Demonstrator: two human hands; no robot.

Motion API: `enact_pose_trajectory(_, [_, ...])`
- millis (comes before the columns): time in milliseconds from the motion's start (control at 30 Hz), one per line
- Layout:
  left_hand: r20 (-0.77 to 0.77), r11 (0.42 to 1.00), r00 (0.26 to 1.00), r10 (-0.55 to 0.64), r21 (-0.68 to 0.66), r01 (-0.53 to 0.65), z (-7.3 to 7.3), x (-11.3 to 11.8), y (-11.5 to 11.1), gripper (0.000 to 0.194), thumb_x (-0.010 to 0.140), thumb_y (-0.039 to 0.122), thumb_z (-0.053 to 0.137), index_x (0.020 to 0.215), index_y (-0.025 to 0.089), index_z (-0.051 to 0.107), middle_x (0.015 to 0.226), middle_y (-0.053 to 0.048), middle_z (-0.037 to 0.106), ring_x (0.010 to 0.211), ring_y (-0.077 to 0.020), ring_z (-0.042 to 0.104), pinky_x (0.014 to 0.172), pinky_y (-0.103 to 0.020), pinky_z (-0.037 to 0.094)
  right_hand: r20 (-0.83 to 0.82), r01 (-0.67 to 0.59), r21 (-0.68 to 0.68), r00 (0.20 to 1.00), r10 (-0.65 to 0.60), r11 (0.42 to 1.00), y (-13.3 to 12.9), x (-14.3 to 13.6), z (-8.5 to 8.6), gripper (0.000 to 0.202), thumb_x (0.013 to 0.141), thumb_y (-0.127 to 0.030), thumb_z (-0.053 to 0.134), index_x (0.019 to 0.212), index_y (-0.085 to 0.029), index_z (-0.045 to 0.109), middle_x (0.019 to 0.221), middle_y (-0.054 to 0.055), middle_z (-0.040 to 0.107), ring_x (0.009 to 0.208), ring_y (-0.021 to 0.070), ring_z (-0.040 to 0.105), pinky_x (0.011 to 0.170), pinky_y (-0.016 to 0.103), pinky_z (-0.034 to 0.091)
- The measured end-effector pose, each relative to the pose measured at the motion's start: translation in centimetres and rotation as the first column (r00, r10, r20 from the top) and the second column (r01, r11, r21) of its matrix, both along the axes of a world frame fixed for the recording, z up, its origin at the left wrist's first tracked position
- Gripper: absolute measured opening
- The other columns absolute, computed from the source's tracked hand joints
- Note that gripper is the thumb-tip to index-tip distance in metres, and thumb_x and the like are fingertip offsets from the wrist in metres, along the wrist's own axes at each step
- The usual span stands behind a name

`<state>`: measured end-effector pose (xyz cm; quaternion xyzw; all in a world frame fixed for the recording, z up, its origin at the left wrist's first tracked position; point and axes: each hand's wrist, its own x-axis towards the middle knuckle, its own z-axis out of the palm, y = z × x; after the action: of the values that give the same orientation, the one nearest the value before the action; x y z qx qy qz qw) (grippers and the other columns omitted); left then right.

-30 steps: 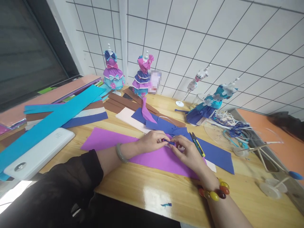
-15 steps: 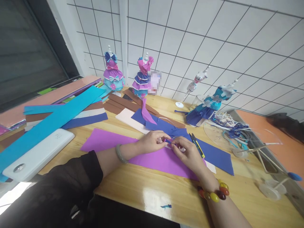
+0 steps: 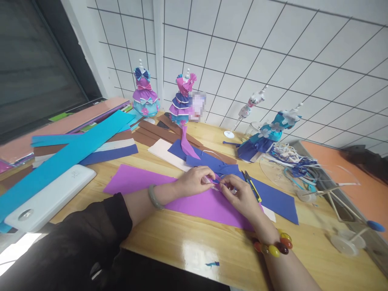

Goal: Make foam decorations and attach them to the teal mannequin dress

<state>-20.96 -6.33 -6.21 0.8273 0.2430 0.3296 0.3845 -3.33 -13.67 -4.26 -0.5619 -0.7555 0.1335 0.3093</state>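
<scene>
My left hand (image 3: 195, 181) and my right hand (image 3: 238, 192) meet over a long purple sheet (image 3: 194, 208) lying on the wooden table. Between their pinched fingertips is a small blue and purple strip (image 3: 215, 180), partly hidden by the fingers. Behind the hands lie dark blue sheets (image 3: 273, 198) and a cream sheet (image 3: 166, 153). Yellow and black snips (image 3: 252, 186) rest on the blue sheet, just right of my right hand.
Dressed miniature forms (image 3: 146, 95) stand along the tiled wall. A white power bank (image 3: 50, 198) and a turquoise strip (image 3: 66, 155) lie left. At right are a scrap pile (image 3: 298, 161) and a stick frame (image 3: 336, 206). A blue scrap (image 3: 212, 264) sits near the front edge.
Both hands stay in nearly the same place, with the fingertips slightly shifted. A little more of the blue strip shows between them.
</scene>
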Motion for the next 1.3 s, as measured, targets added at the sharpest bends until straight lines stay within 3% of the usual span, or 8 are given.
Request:
enact_pose_trajectory(200, [-0.006,0.999,1.0,0.026,0.044,-0.026,-0.17,-0.02,0.2,0.009,0.074,0.024,0.056,0.077,0.016,0.058,0.082,-0.003,0.058,0.07,-0.0092,0.052,0.066,-0.021,0.043,-0.002,0.005,-0.014,1.0,-0.005,1.0,-0.04,-0.03,-0.1,0.008,0.081,-0.024,0.048,0.081,-0.019,0.055,0.075,0.004,0.056,0.064,0.0142,0.051,0.058,0.027,0.04])
enact_pose_trajectory(400, [0.028,0.999,1.0,0.014,-0.033,-0.013,-0.55,0.11,0.34,0.016,0.071,0.029,0.06,0.08,0.015,0.059,0.084,-0.002,0.059,0.064,-0.0078,0.054,0.061,-0.02,0.045,0.011,-0.006,-0.006,1.0,0.006,1.0,-0.03,-0.01,-0.16,0.008,0.081,-0.024,0.048,0.081,-0.019,0.055,0.077,0.004,0.057,0.066,0.0143,0.052,0.06,0.026,0.041])
enact_pose_trajectory(667, [0.007,0.998,0.999,0.037,0.045,-0.038,-0.33,-0.03,0.44,0.011,0.076,0.021,0.052,0.072,0.015,0.062,0.077,-0.001,0.059,0.069,-0.0088,0.054,0.066,-0.021,0.043,0.044,-0.013,-0.008,0.999,0.013,1.0,0.02,-0.03,-0.14,0.008,0.082,-0.023,0.048,0.081,-0.019,0.055,0.078,0.003,0.057,0.064,0.0135,0.051,0.059,0.026,0.041])
enact_pose_trajectory(1033, [-0.028,0.99,0.997,0.068,0.124,-0.064,-0.34,-0.07,0.5,0.008,0.075,0.02,0.054,0.077,0.016,0.061,0.078,-0.001,0.059,0.072,-0.0102,0.053,0.067,-0.022,0.043,0.095,-0.049,-0.013,0.994,0.05,0.999,0.01,0.2,0.11,0.013,0.085,-0.025,0.044,0.084,-0.02,0.056,0.083,0.005,0.058,0.07,0.0149,0.053,0.065,0.028,0.042])
enact_pose_trajectory(1167, [-0.004,0.975,1.0,0.001,0.221,0.0,-0.4,0.07,0.59,0.025,0.072,0.018,0.058,0.097,0.017,0.059,0.095,-0.004,0.06,0.087,-0.013,0.053,0.078,-0.024,0.042,0.108,-0.067,-0.008,0.992,0.068,0.998,0.04,0.0,-0.01,0.014,0.085,-0.025,0.044,0.083,-0.02,0.057,0.082,0.005,0.059,0.073,0.0162,0.055,0.066,0.029,0.043])
enact_pose_trajectory(1300, [-0.049,0.946,0.996,-0.081,0.31,0.092,-0.57,0.07,0.68,0.016,0.077,0.017,0.053,0.089,0.017,0.063,0.088,-0.003,0.064,0.087,-0.0133,0.053,0.083,-0.027,0.039,0.106,-0.099,-0.011,0.989,0.099,0.995,-0.02,-0.22,-0.01,0.016,0.086,-0.024,0.043,0.086,-0.02,0.058,0.084,0.006,0.06,0.074,0.0165,0.055,0.066,0.029,0.044])
